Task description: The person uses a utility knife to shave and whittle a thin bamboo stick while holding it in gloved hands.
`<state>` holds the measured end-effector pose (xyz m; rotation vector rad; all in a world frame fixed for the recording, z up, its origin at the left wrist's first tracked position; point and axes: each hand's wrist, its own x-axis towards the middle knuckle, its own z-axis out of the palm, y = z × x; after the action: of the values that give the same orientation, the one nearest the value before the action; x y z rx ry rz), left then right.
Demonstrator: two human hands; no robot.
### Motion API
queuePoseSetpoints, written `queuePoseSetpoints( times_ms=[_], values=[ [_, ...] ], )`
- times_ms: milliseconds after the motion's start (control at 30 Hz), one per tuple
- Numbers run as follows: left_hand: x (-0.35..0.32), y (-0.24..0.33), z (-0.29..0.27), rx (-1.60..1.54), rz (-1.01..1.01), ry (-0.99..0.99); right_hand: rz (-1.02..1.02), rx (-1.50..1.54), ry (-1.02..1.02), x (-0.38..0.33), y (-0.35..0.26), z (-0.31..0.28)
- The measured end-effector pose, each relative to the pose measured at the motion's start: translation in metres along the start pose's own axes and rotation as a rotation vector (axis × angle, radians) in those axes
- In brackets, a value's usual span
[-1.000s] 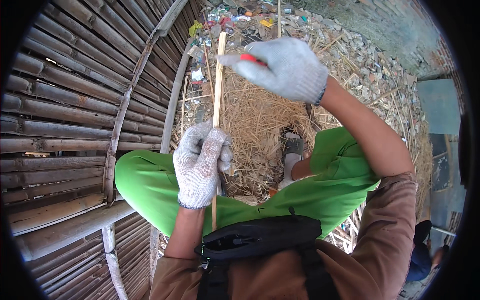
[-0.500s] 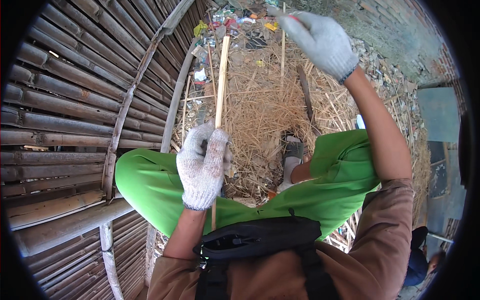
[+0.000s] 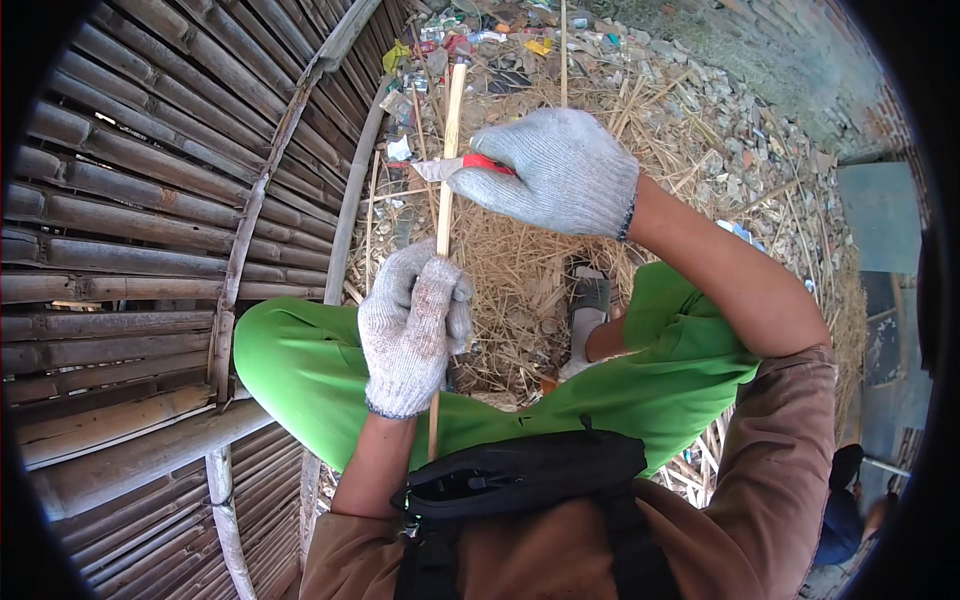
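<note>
My left hand point(image 3: 408, 335), in a stained pale knit glove, is closed around a long, narrow strip of pale split bamboo point(image 3: 454, 110). The strip stands nearly lengthwise away from me, and its lower end passes below the hand toward my lap. My right hand point(image 3: 565, 170), gloved as well, grips a knife with a red handle point(image 3: 488, 163). Its short blade point(image 3: 432, 170) crosses the strip above my left hand, pointing left. Whether the edge bites into the bamboo I cannot tell. The glove hides most of the handle.
A bamboo slat wall point(image 3: 150, 220) rises close on my left. Straw and shavings point(image 3: 510, 270) cover the ground between my legs, with litter point(image 3: 480, 38) farther off. A black bag point(image 3: 530, 470) lies across my waist. Part of another person point(image 3: 845, 530) shows at the lower right.
My right hand has come down and left with the knife, from raised at the upper right to the bamboo strip. My left hand and the strip have barely moved.
</note>
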<state>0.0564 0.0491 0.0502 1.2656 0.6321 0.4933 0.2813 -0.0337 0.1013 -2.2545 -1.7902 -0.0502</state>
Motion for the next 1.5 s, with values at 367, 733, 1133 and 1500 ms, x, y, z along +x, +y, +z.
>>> queuePoseSetpoints(
  times_ms=[367, 733, 1133, 1500],
  values=[
    [-0.007, 0.004, -0.012, -0.054, 0.022, 0.003, 0.407, -0.204, 0.228, 0.032, 0.076, -0.053],
    [-0.004, 0.004, -0.009, -0.130, -0.022, -0.077, 0.037, 0.076, -0.012, 0.003, 0.012, -0.005],
    [-0.006, 0.011, -0.013, -0.199, -0.052, -0.234, 0.241, -0.065, 0.288, 0.005, 0.075, -0.054],
    [-0.006, 0.009, -0.004, -0.097, -0.083, -0.113, -0.079, 0.038, 0.122, -0.006, 0.006, -0.002]
  ],
)
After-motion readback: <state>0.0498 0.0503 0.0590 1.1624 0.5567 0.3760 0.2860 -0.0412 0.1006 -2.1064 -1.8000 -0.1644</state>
